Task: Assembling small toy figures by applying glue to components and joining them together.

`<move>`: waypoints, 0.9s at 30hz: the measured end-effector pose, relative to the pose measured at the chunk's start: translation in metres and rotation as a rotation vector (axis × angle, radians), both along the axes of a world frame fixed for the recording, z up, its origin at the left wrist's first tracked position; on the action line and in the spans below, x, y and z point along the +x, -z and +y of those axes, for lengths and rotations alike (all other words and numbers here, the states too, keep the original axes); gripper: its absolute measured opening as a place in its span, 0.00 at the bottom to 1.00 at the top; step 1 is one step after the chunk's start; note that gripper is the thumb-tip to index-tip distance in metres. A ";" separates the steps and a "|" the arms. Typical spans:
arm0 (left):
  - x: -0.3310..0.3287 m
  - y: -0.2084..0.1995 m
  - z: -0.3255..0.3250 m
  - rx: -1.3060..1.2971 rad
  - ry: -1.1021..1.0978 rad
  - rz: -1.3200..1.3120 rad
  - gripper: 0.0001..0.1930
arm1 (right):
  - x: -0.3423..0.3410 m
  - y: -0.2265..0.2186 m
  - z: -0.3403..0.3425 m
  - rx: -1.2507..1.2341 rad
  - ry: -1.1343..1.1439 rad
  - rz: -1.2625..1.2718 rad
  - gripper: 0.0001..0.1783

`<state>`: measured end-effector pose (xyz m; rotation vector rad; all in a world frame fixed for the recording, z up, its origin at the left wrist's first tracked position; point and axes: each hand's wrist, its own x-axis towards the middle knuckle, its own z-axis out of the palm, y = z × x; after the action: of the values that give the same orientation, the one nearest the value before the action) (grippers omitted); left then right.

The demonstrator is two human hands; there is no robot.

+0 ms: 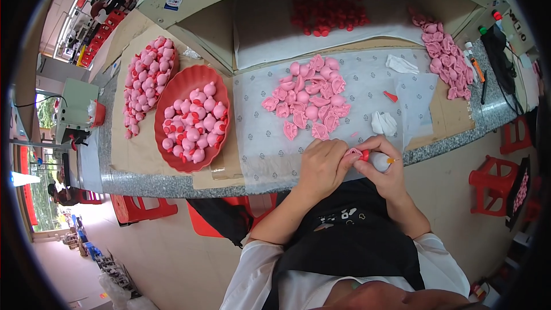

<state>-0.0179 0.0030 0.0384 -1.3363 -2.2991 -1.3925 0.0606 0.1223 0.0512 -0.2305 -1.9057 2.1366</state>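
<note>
Left hand (323, 163): fingers pinching pink piece (351, 152), near front of counter (143, 184). Right hand (391, 181): fingers round bottle (379, 162), red bit (365, 155) at tips, by pink piece. Pink shells (299, 119) on sheet (252, 149) beyond; red bowl (177, 85) left.

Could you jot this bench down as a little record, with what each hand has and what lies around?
Left hand: pinches a pink piece
Right hand: holds a white bottle, orange-tipped
Between hands: red piece; whether joined to the pink one, unclear
Ahead: loose pink pieces on a white sheet
Left side: red bowl of pink-and-red balls; another heap beside it
Right side: second pink pile
Cabinet: red heap inside
</note>
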 end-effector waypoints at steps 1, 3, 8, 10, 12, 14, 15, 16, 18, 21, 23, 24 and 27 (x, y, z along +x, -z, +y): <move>0.000 -0.001 0.000 0.001 0.006 -0.003 0.10 | 0.001 -0.001 0.001 -0.010 -0.022 0.010 0.10; -0.003 -0.002 -0.001 -0.004 0.090 0.032 0.10 | 0.002 0.003 0.005 -0.038 -0.064 0.050 0.09; -0.007 -0.005 0.003 0.065 0.241 -0.118 0.10 | 0.004 0.006 0.002 -0.131 -0.049 0.147 0.08; -0.008 -0.004 0.004 0.083 0.259 -0.151 0.11 | 0.004 0.009 0.002 -0.163 -0.038 0.142 0.08; -0.010 0.001 0.003 0.029 0.298 -0.339 0.09 | 0.001 0.011 0.005 -0.246 -0.020 0.062 0.08; -0.008 0.019 0.004 0.223 0.286 -0.512 0.07 | -0.001 0.009 0.006 -0.326 -0.014 -0.018 0.08; -0.005 0.026 0.005 0.415 0.268 -0.686 0.08 | -0.002 0.009 0.006 -0.439 0.006 -0.014 0.08; -0.002 0.025 0.008 0.420 0.264 -0.683 0.08 | -0.003 0.009 0.007 -0.553 0.025 -0.011 0.09; 0.002 0.020 0.011 0.594 0.312 -0.692 0.16 | -0.003 0.010 0.008 -0.631 0.000 -0.039 0.08; 0.008 0.029 0.006 0.587 0.413 -0.763 0.20 | 0.001 0.006 0.001 -0.810 -0.057 -0.061 0.08; 0.010 0.031 0.006 0.604 0.422 -0.816 0.19 | 0.000 0.003 -0.002 -0.907 -0.089 -0.050 0.08; 0.008 0.030 0.005 0.601 0.415 -0.815 0.19 | -0.001 0.001 -0.004 -0.946 -0.093 -0.070 0.07; 0.008 0.025 0.002 0.568 0.393 -0.689 0.18 | 0.000 0.002 -0.006 -0.958 -0.107 -0.087 0.07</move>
<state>-0.0099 0.0053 0.0132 -1.2752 -1.7092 -2.7218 0.0608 0.1165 0.0489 -0.4012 -0.7833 2.9806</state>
